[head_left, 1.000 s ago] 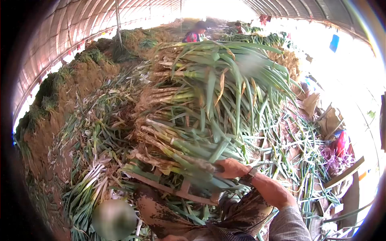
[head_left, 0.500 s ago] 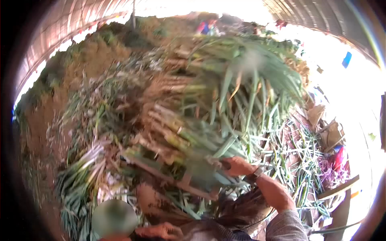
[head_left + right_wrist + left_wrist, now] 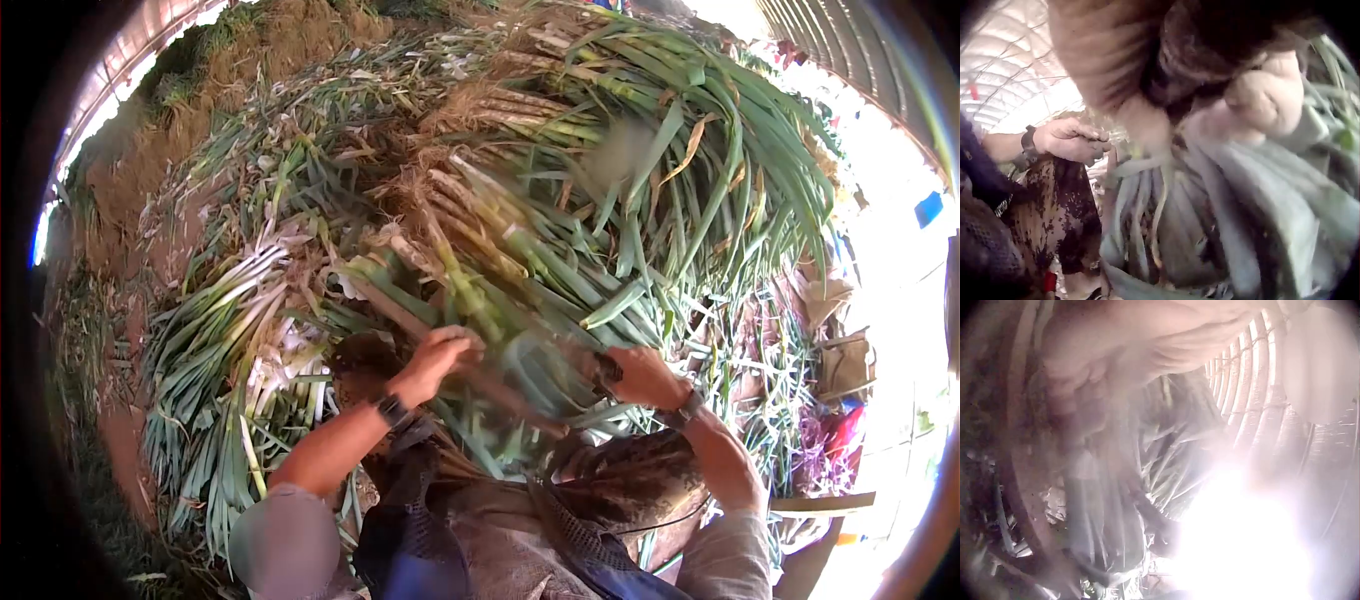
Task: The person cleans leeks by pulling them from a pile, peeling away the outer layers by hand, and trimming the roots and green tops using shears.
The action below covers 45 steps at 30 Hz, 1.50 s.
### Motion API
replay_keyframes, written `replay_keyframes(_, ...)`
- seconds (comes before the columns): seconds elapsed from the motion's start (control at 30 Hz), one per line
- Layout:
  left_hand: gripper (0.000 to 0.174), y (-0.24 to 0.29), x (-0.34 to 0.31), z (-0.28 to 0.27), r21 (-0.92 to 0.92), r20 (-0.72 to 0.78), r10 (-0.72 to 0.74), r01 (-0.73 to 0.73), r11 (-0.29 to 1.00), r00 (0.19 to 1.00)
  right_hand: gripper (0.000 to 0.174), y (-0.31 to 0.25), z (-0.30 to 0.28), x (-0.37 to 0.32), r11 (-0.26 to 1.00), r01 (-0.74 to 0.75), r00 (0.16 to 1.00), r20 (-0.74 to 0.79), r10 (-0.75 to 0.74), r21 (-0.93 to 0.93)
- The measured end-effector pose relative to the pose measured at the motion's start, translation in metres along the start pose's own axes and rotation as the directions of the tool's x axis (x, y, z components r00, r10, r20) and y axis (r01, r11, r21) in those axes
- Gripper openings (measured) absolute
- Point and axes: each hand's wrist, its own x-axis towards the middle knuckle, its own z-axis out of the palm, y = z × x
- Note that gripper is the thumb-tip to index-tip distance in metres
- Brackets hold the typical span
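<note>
A person's left hand [image 3: 432, 364], fingers loosely bent, was beside the leeks [image 3: 520, 248] piled in front, contact unclear, while the right hand [image 3: 645, 378] gripped a dark object [image 3: 607, 369] at their leaves.

Hands: your left hand [image 3: 437, 362] and right hand [image 3: 645, 378] are bare.
Left wristband [image 3: 391, 408]: you wear a dark strap carrying a small, squarish dark block.
Right wristband [image 3: 686, 408]: yours is narrower and greyish.
Right sleeve [image 3: 735, 555]: your grey, creased cloth stops well short of the wristband.
Trousers [image 3: 1063, 209]: yours are tan, covered in irregular dark brown camouflage-like blotches.
Upper garment [image 3: 415, 560]: you have dark navy panels at the front, with open mesh [image 3: 575, 525] woven into the edge.
Pale strip [image 3: 1002, 206]: it runs along your navy cloth and may be a zip, though the blur makes that uncertain.
</note>
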Motion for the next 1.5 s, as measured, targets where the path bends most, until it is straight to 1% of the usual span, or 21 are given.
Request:
replay_keyframes(0.03, 0.017, -0.011, 0.016, 0.005, -0.020, 0.013, -0.023, 0.023, 1.000, 1.000, 0.029, 0.001, 0.000, 0.003, 0.984, -0.073, 0.994, -0.071, 0.085, 0.161)
replay_keyframes(0.1, 0.020, -0.034, 0.049, 0.009, -0.045, 0.019, -0.044, 0.045, 0.998, 0.999, 0.030, -0.008, -0.016, 0.010, 0.989, -0.101, 0.994, -0.035, 0.105, 0.108)
replay_keyframes(0.17, 0.029, -0.054, 0.075, 0.008, 0.408, -0.148, 0.313, -0.231, 0.883, 0.938, 0.031, -0.015, -0.011, 0.008, 0.992, -0.103, 0.994, 0.032, 0.101, 0.067)
replay_keyframes(0.2, 0.029, -0.048, 0.083, 0.006, 0.406, -0.150, 0.315, -0.232, 0.884, 0.937, 0.031, -0.013, -0.008, 0.009, 0.993, -0.100, 0.995, 0.032, 0.098, 0.063)
replay_keyframes(0.27, 0.036, -0.037, 0.095, -0.004, 0.490, -0.370, 0.534, -0.328, 0.807, 0.760, 0.034, -0.009, 0.002, 0.009, 1.000, -0.012, 0.999, 0.048, 0.012, -0.008)
replay_keyframes(0.33, 0.041, -0.023, 0.098, -0.006, 0.545, -0.377, 0.570, -0.322, 0.774, 0.730, 0.036, -0.012, 0.001, 0.012, 0.996, -0.088, 0.988, 0.127, 0.085, 0.025)
replay_keyframes(0.4, 0.046, -0.015, 0.110, -0.010, 0.594, -0.378, 0.618, -0.331, 0.733, 0.690, 0.037, -0.007, 0.006, 0.011, 1.000, 0.024, 0.998, 0.060, -0.024, -0.012)
replay_keyframes(0.47, 0.039, -0.015, 0.116, -0.015, 0.741, -0.471, 0.551, -0.030, 0.670, 0.689, 0.037, -0.010, 0.013, 0.005, 0.997, 0.083, 0.996, 0.024, -0.083, -0.008)
replay_keyframes(0.53, 0.039, -0.017, 0.116, -0.014, 0.750, -0.478, 0.518, 0.021, 0.661, 0.709, 0.037, -0.025, 0.005, 0.002, 0.997, 0.077, 0.982, 0.168, -0.081, 0.032)
replay_keyframes(0.6, 0.038, -0.032, 0.124, -0.026, 0.515, -0.470, 0.529, -0.267, 0.815, 0.707, 0.043, -0.014, 0.011, 0.004, 0.998, 0.052, 0.990, 0.129, -0.056, 0.033)
replay_keyframes(0.63, 0.038, -0.035, 0.122, -0.026, 0.518, -0.467, 0.533, -0.270, 0.812, 0.705, 0.041, -0.012, 0.010, 0.007, 0.998, -0.037, 0.995, 0.094, 0.032, 0.045)
replay_keyframes(0.7, 0.036, -0.019, 0.097, -0.006, 0.296, -0.350, 0.412, -0.318, 0.901, 0.841, 0.038, -0.014, 0.008, 0.007, 0.996, -0.086, 0.996, -0.014, 0.086, 0.018)
replay_keyframes(0.73, 0.036, -0.013, 0.082, 0.005, 0.267, -0.352, 0.142, -0.046, 0.963, 0.925, 0.038, -0.018, 0.009, 0.006, 0.996, -0.087, 0.996, -0.016, 0.087, 0.018)
replay_keyframes(0.8, 0.036, -0.028, 0.061, 0.027, 0.185, -0.305, 0.091, -0.035, 0.982, 0.948, 0.031, -0.028, 0.013, 0.004, 0.997, 0.037, 0.998, -0.059, -0.034, 0.061)
replay_keyframes(0.9, 0.038, -0.055, 0.056, 0.030, 0.118, -0.186, 0.190, -0.170, 0.978, 0.964, 0.034, -0.026, 0.018, 0.006, 1.000, -0.010, 1.000, 0.009, 0.011, -0.020)
replay_keyframes(1.0, 0.040, -0.051, 0.057, 0.023, 0.115, -0.163, 0.119, -0.101, 0.988, 0.979, 0.037, -0.025, 0.022, 0.007, 0.998, 0.010, 0.999, 0.031, -0.009, -0.058)
replay_keyframes(1.07, 0.040, -0.053, 0.060, 0.024, 0.142, -0.230, 0.120, -0.089, 0.986, 0.966, 0.039, -0.033, 0.024, 0.008, 0.998, 0.055, 0.998, -0.001, -0.055, -0.026)
replay_keyframes(1.13, 0.039, -0.060, 0.062, 0.023, 0.168, -0.282, 0.108, -0.062, 0.984, 0.953, 0.039, -0.036, 0.016, 0.013, 0.999, -0.050, 0.992, 0.113, 0.052, -0.017)
replay_keyframes(1.2, 0.039, -0.060, 0.062, 0.027, 0.047, -0.288, 0.164, -0.157, 0.986, 0.943, 0.040, -0.026, 0.022, 0.018, 0.999, -0.026, 0.997, 0.066, 0.028, -0.022)
replay_keyframes(1.33, 0.036, -0.060, 0.068, 0.018, -0.240, -0.289, 0.001, -0.073, 0.968, 0.957, 0.034, -0.033, 0.016, 0.012, 0.995, 0.064, 0.998, -0.019, -0.063, 0.075)
replay_keyframes(1.5, 0.033, -0.030, 0.078, 0.000, -0.083, -0.538, 0.050, -0.112, 0.990, 0.841, 0.036, -0.026, 0.011, 0.003, 0.996, 0.082, 0.992, 0.096, -0.084, 0.019)
